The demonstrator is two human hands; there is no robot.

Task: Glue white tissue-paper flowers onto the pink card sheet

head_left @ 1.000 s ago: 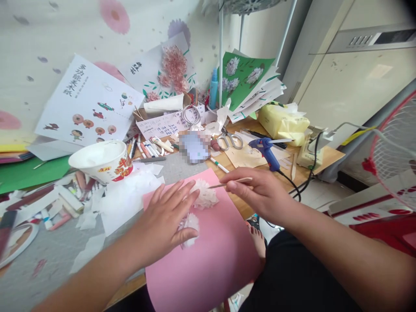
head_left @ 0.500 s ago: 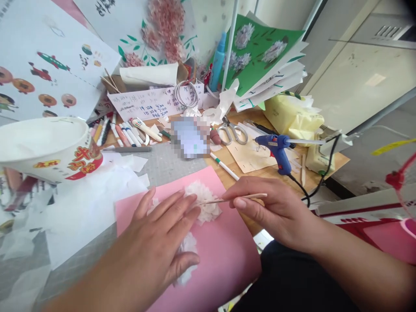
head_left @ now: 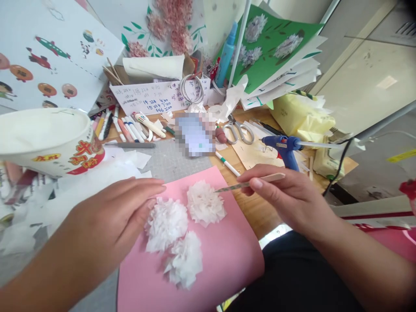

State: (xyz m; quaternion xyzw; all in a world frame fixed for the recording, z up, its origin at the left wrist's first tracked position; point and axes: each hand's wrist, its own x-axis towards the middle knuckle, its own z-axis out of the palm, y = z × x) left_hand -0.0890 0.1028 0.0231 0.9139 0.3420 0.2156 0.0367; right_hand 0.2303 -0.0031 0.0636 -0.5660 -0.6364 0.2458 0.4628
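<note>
Three crumpled white tissue-paper flowers sit on a sheet of pink paper: an upper right flower, a left flower and a lower flower. My right hand pinches a thin wooden stick between thumb and fingers. The stick's narrow, darker end reaches the right edge of the upper right flower; whether it touches is unclear. Beside the left flower hovers my left hand, its fingers stretched out and holding nothing, fingertips over the paper's left edge.
A blue glue gun lies at right near scissors. A white-and-green marker lies behind the pink paper. At left stands a paper bowl among white paper scraps. A blurred phone-like object rests on the grey mat.
My left hand has lifted off the flowers and moved left, uncovering them. My right hand has drawn the stick slightly right and up, from the flower's middle to its edge.
</note>
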